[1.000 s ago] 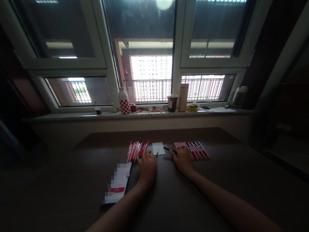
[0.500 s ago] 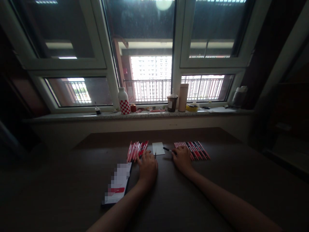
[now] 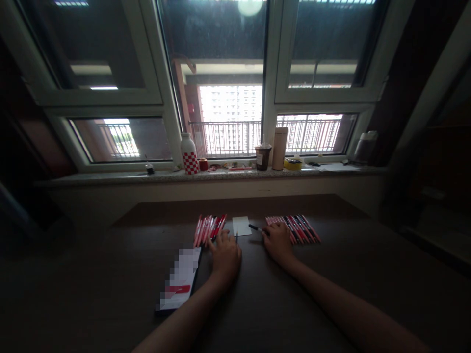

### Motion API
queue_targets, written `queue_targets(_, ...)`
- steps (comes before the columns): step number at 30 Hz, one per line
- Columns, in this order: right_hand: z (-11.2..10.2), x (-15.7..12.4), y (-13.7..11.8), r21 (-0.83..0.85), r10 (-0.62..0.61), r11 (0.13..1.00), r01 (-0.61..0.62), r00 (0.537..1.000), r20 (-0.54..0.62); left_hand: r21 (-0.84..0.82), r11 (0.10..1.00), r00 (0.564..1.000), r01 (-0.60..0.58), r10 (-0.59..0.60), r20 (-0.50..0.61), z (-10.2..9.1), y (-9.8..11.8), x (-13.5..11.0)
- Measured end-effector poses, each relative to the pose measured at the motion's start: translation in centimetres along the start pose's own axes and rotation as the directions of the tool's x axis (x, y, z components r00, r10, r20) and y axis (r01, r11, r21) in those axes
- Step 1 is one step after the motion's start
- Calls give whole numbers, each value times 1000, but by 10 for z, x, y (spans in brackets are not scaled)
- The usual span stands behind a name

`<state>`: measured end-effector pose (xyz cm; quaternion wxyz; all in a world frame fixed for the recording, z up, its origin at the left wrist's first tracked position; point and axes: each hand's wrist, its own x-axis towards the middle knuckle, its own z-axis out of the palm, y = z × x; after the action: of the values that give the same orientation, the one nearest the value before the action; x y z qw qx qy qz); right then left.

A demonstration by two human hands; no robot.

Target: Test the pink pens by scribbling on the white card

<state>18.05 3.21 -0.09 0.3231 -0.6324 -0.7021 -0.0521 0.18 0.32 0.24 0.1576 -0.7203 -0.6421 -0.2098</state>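
Observation:
My left hand rests on the table with its fingers bent. A slim, dark, pen-like stick pokes out between its thumb and forefinger, with its upper end at the white paper's edge. My right hand is closed on a pen, whose black end points left towards the white paper. That paper lies flat between the hands. A row of red and pink pens lies just beyond my left fingers. Another row of pink, red and black pens lies beside my right hand, which covers part of it.
A phone-like slab with a blurred light face lies left of my left forearm. On the windowsill stand a checked bottle, a drink cup, a tall tan flask and a yellow tape roll.
My left hand has shifted very slightly, its fingers lifting a touch. My right hand, the pens and the paper look unmoved.

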Motion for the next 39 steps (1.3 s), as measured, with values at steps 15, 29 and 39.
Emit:
queue_targets(15, 3, 0, 1, 8, -11, 1000, 11, 1000, 3, 1, 1000, 1000, 9, -9, 15, -1, 1, 0)
queue_targets(29, -2, -2, -2, -1, -37, 999, 37, 999, 26, -3, 1000, 1000, 4, -4, -5, 1, 0, 0)
queue_targets(39, -7, 2, -9, -51, -97, 993, 103, 989, 110, -13, 1000, 999, 10, -10, -32, -1, 0, -1)
